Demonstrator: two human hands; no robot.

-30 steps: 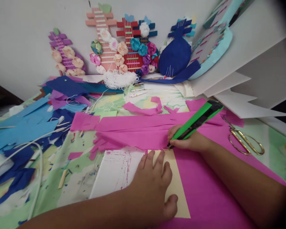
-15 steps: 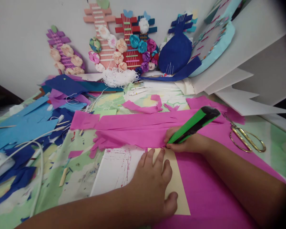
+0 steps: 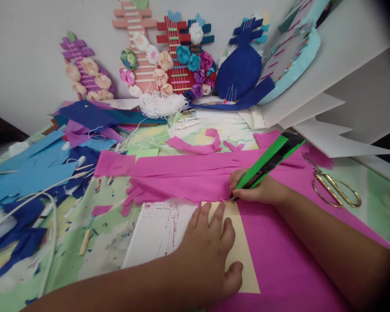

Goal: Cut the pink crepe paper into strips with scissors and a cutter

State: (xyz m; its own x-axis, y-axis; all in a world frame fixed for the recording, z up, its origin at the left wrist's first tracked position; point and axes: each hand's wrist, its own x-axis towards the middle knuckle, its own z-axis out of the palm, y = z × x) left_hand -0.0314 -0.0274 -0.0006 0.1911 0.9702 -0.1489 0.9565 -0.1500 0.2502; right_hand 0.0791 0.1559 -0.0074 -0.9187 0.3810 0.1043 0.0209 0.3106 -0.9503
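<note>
With fingers spread, my left hand (image 3: 211,247) lies flat on a cream card (image 3: 243,273), its wrist crossing a white board (image 3: 152,234) with pink and dark line marks. My right hand (image 3: 256,190) is closed around a green and black utility knife (image 3: 268,162), which leans up to the right. Its tip is down near the card's top right corner, and I cannot make out the blade clearly. A large sheet of magenta paper (image 3: 279,251) lies around the card, with loose magenta strips (image 3: 188,164) along its top.
Gold-handled scissors (image 3: 336,188) rest on the right. Blue paper scraps (image 3: 35,169) and a white cable (image 3: 55,229) cover the left. White string (image 3: 164,106) and several decorated paper instruments, including a dark blue one (image 3: 240,69), stand behind. Folded white boards (image 3: 328,117) lean at the right.
My right hand has shifted slightly right along the card's top edge with the utility knife. The left hand has stayed in place on the card.
</note>
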